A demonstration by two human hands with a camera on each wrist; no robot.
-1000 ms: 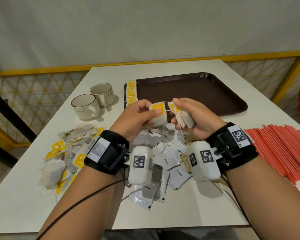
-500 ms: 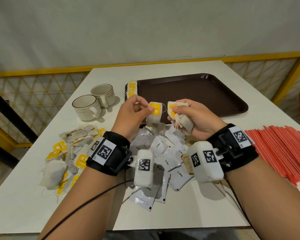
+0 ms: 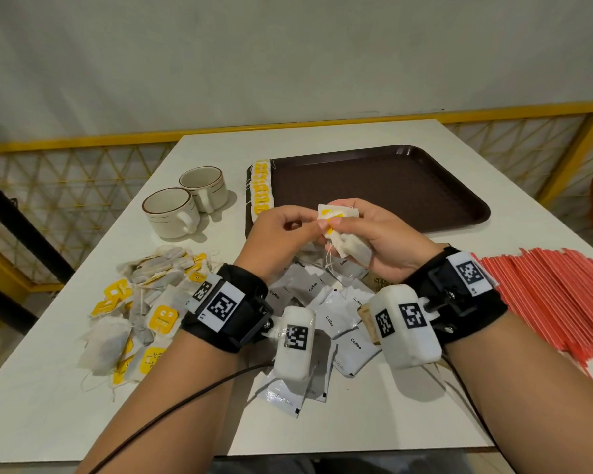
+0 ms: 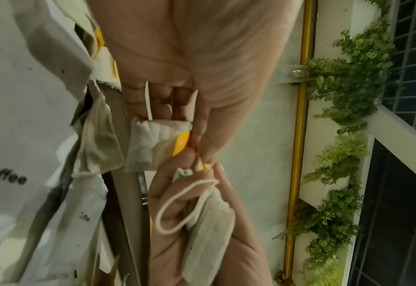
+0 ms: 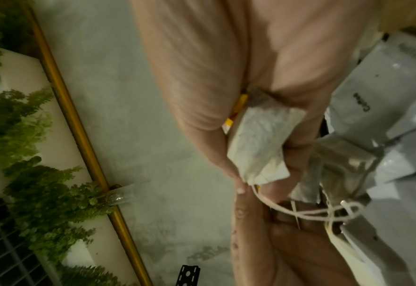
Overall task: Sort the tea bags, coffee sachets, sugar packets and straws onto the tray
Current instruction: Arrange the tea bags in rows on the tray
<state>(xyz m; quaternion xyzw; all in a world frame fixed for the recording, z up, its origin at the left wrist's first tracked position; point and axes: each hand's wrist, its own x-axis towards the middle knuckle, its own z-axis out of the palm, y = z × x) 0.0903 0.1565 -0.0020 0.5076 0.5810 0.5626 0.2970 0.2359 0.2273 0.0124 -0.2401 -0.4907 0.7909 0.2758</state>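
Nearest the person, short of the brown tray (image 3: 459, 218), the coffee sachets (image 3: 351, 347) lie in a loose white heap on the table (image 3: 48, 405), none of them sorted. Left of that heap sits a jumble of tea bags (image 3: 141, 313) with yellow tags, and to its right a broad spread of red straws (image 3: 555, 302), both also off the tray. Above the sachets, at the tray's near edge, the two hands meet: the right hand (image 3: 380, 244) is clamped around a small bunch of tea bags (image 3: 348, 246), while the left hand (image 3: 278, 234) pinches at the bunch's yellow tag, apparently squaring it up. Farther out, one neat row of tea bags (image 3: 261, 186) already stands along the tray's left rim; the remaining tray surface holds nothing visible. Sugar packets cannot be clearly picked out. Left of the tray stand two cups (image 3: 185, 203). By this judgement the sorting is at an early stage.
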